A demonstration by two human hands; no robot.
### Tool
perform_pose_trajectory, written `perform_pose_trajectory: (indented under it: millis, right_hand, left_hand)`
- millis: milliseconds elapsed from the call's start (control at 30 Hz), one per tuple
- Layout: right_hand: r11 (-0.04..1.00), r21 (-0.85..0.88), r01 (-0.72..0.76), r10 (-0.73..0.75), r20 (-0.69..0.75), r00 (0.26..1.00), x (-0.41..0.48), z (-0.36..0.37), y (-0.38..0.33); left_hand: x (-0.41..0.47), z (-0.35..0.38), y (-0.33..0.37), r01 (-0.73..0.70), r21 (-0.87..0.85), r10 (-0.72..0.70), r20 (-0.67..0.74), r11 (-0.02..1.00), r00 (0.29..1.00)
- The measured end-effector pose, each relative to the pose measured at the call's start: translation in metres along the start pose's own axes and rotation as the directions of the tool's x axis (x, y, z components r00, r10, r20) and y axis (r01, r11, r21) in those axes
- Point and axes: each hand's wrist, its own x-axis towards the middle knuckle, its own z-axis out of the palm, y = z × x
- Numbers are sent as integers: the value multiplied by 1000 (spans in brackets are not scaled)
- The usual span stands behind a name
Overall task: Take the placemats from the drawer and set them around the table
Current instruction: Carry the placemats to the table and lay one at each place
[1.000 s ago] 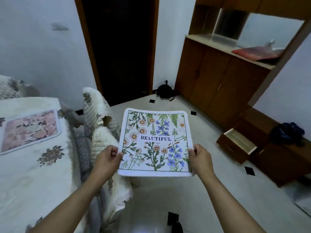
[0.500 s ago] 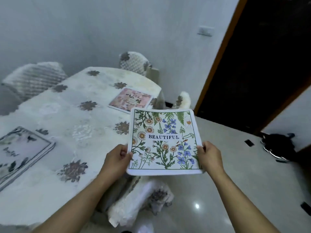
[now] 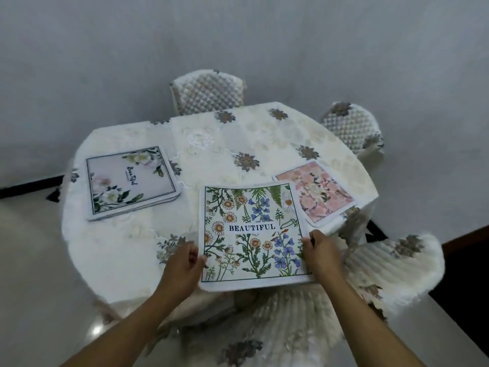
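Square wildflower-printed placemat (image 3: pixel 252 233) pinched by left hand (image 3: pixel 182 266) and right hand (image 3: pixel 321 254), held level above near bench (image 3: pixel 119 250) edge, between both hands.

You hold a smooth, matt placemat (image 3: pixel 252 231) with a printed flower pattern and a white border; it bends a little, like thin cloth. The table (image 3: pixel 124 250) wears a cream cloth, embossed and faintly shiny. At its left edge lies a matt printed mat (image 3: pixel 132 181). The chairs (image 3: pixel 209 91) have quilted, bumpy fabric covers. The floor (image 3: pixel 34 300) is glossy.
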Motion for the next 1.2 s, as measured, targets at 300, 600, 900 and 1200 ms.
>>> perform_pose_trajectory:
  millis: [300,600,900,1200]
  right_hand:
    - [984,-29,176,-166,219,961,83,89,-22]
    - [955,-93,282,-234,345,909,137,146,6]
    - [828,-100,551,-532,167,830,125,155,22]
    - [551,-24,834,-699,533,477,76,210,6]
  left_hand:
    - [27,26,-49,267,4,-263,-146,964,954]
    - [35,69,-63,396,169,-348,-253,903,903]
    - [40,109,-52,358,434,-142,-455,827,879]
    - [73,174,-44,132,717,-142,-47,685,989]
